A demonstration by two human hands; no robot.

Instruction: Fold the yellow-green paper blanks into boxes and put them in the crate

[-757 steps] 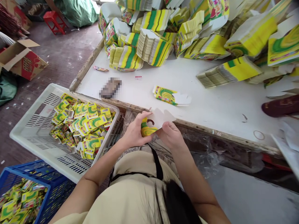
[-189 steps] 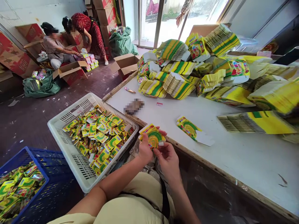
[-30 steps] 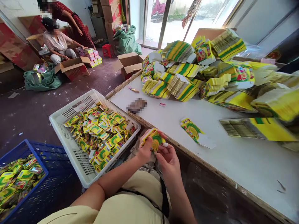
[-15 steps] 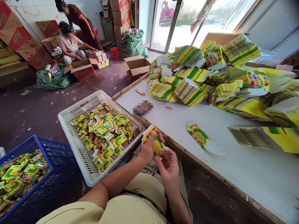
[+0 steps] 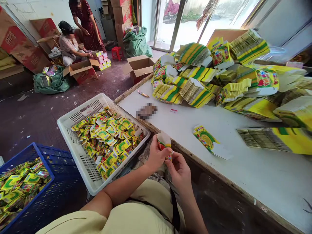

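A small yellow, red and white carton [image 5: 164,139] is held between my hands, just in front of the table edge. My left hand [image 5: 156,156] is wrapped round its side, with the thumb across the front. At its lower end, my right hand [image 5: 179,169] pinches the carton with thumb and fingertips; part of that end is hidden. To my left, a white crate [image 5: 63,128] holds a heap of similar small cartons [image 5: 123,147]. One unfolded carton [image 5: 206,140] lies flat on the white table [image 5: 246,175], right of my hands.
Stacks of flat cartons [image 5: 195,92] are piled along the table's far side. A blue crate [image 5: 60,172] with more cartons stands at lower left. An open cardboard box [image 5: 140,66] is beyond the table. Two people [image 5: 69,45] are by another open box [image 5: 84,73].
The carton has turned in my hands: its white flap end now faces up, and a red side shows. At the back, the standing person has straightened up somewhat.
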